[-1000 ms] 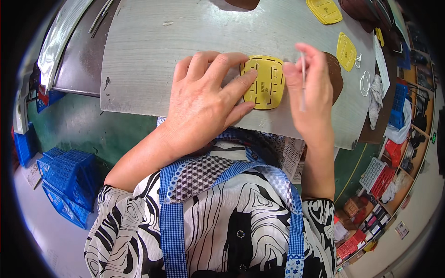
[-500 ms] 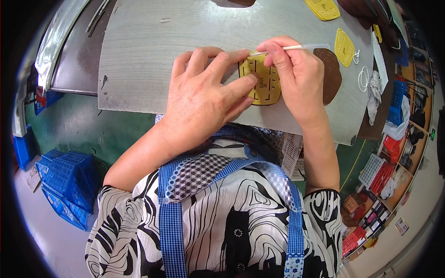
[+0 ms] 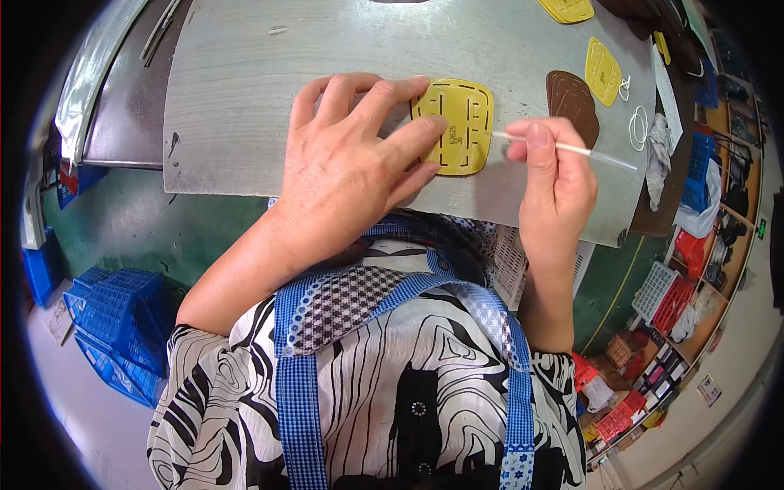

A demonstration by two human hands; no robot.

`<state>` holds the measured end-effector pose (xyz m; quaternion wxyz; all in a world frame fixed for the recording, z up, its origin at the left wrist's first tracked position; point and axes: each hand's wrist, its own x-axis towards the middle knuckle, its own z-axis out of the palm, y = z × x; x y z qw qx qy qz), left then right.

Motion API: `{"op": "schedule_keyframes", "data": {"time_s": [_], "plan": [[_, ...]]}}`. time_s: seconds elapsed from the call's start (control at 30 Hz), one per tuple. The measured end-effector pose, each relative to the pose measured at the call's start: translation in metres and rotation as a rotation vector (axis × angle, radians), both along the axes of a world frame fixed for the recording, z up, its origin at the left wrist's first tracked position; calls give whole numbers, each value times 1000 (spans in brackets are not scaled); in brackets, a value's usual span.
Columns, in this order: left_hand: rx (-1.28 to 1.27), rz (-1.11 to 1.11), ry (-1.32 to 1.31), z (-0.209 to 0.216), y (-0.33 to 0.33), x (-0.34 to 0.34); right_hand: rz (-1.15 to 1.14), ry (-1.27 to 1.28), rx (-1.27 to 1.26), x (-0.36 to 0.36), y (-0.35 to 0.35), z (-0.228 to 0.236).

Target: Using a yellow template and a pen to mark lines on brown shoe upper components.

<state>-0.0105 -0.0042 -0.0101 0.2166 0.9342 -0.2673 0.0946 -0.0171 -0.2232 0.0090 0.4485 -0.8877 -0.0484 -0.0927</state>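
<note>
My left hand [image 3: 351,147] lies with spread fingers across the left side of a yellow slotted template [image 3: 478,122], fingertips resting on it and pinning it to the table. A thin dark rim shows along the template's left edge; what lies beneath is hidden. Just right of the template, my right hand [image 3: 559,175] is closed around a slim white pen refill [image 3: 576,149] with a clear end. Its tip points left at the template's right edge, blurred; I cannot tell whether it touches. Brown rounded pieces [image 3: 572,106] lie stacked beyond the right hand.
The grey tabletop [image 3: 237,106] also bears another yellow template [image 3: 603,73], a white cord loop [image 3: 638,129] and more yellow templates [image 3: 567,8] at the far right. A grey cloth [image 3: 657,163] lies by the right edge. Blue crates [image 3: 122,318] stand on the floor at left.
My right hand has moved right and toward me with the pen refill, from the template's top edge to beside its right edge. My left hand keeps its hold-down pose.
</note>
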Motion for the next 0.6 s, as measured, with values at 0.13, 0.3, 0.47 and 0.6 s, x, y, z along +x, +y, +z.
{"op": "schedule_keyframes", "data": {"time_s": [0.13, 0.3, 0.47, 0.6], "plan": [[-28, 18, 31, 0, -1, 2, 110, -118, 103, 19, 21, -13], [-53, 18, 22, 0, -1, 2, 169, -192, -69, 29, 31, -19], [-44, 27, 2, -3, -1, 2, 217, -210, -181, 6, 27, -11], [-41, 27, -21, -5, -1, 1, 272, -125, -194, -14, 24, -2]]}}
